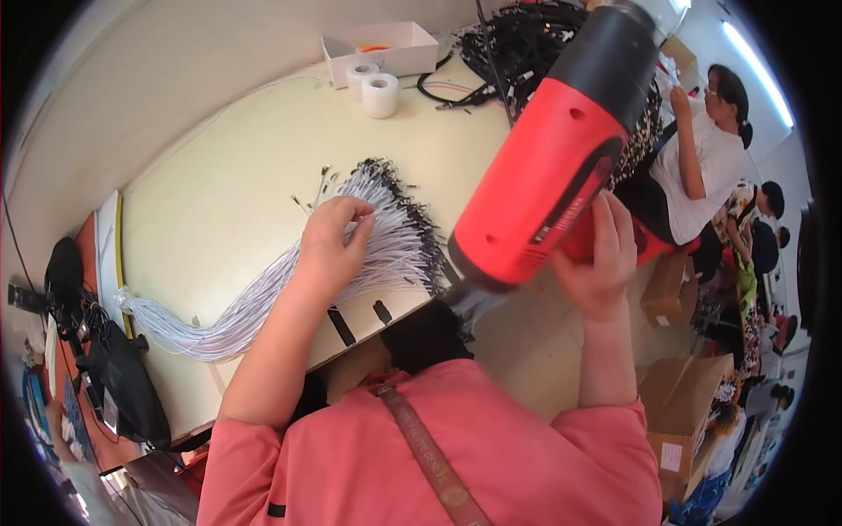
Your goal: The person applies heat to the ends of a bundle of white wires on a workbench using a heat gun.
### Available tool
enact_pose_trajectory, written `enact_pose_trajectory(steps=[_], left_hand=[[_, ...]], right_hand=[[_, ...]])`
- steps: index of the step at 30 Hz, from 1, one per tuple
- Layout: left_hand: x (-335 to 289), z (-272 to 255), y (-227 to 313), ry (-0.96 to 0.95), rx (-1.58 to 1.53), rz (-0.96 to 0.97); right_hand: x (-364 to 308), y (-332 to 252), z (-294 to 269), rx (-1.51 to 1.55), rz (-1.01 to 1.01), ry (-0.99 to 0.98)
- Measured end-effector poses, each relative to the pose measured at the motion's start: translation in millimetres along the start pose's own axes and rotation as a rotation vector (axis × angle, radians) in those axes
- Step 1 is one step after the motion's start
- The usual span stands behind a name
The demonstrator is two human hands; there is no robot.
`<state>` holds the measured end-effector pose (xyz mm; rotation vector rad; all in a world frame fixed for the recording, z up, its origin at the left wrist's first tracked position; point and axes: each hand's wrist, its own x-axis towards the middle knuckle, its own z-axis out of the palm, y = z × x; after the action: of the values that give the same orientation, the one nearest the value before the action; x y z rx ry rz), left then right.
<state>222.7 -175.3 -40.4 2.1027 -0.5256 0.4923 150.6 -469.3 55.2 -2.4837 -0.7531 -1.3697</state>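
Note:
My right hand is closed round the handle of a red and black heat gun. The gun is tilted, its black front end toward the upper right, and its body covers part of the table edge. My left hand lies over a thick bundle of thin white cables, near their black-tipped ends. Its fingers are bent in toward the thumb at the cables; what they pinch, if anything, is too small to make out. The bundle fans out on the right and gathers at a tied end on the left.
Two white rolls stand beside a white open box at the back. A heap of black cables lies at the far right. A black bag is at the left, cardboard boxes at the right. A person sits beyond the gun.

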Motion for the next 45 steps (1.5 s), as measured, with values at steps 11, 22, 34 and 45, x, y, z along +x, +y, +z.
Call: enact_pose_trajectory(steps=[11, 22, 34, 45], left_hand=[[6, -10, 8, 0.227, 0.078, 0.065], [6, -15, -6, 0.262, 0.123, -0.088], [8, -17, -12, 0.191, 0.046, -0.301], [21, -42, -24, 0.27, -0.253, -0.468]], right_hand=[[46, 55, 128, -0.272, 0.221, -0.247], [29, 86, 214, -0.344, 0.36, -0.319], [-46, 15, 129, 0.148, 0.179, -0.296], [-79, -5, 118, 0.299, 0.253, -0.293]])
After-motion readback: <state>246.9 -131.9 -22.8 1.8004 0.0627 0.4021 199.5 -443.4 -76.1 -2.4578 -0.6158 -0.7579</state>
